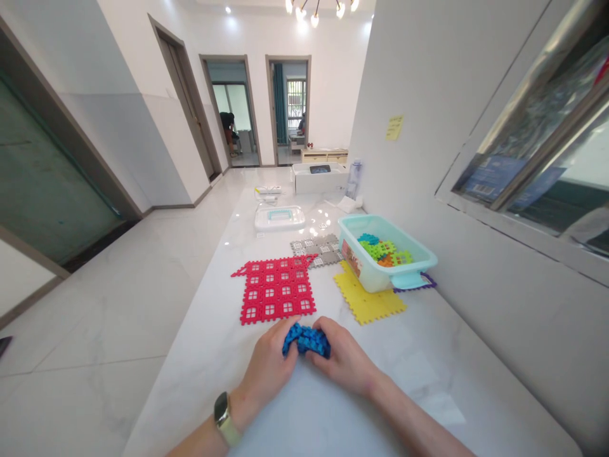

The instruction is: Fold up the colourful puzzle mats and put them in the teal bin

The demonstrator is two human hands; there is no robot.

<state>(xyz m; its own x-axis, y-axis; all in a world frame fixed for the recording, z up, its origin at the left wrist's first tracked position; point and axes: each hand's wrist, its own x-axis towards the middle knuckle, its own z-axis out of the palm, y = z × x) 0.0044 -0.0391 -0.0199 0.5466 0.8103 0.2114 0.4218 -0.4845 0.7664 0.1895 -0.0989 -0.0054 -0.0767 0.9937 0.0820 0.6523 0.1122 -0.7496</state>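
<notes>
I log the left hand (269,362) as curled and closed on one end of a blue interlocking plastic piece (307,339), with a smartwatch (223,417) on its wrist. The right hand (340,358) is closed on the other end, its fingers bent over the piece. The piece sits between them, near the front of a white marble-topped desk (200,355), just short of the lower edge of a red waffle-patterned plastic mat (276,289). I cannot tell whether it touches the desk.

Also on the desk:
- A yellow foam-edged mat (366,295), to the right of the red one.
- A grey patterned mat (316,249), beyond the red one.
- A teal plastic tub (385,266) of green, orange and blue pieces, overlapping the yellow mat.
- A purple piece (413,284), partly under the tub.
- A clear-lidded white tray (280,218).
- A white box (320,178), farther back.

As I judge it, the step in hand is working the blue piece with both hands. Any next move calls for loosening at least one hand's hold.
</notes>
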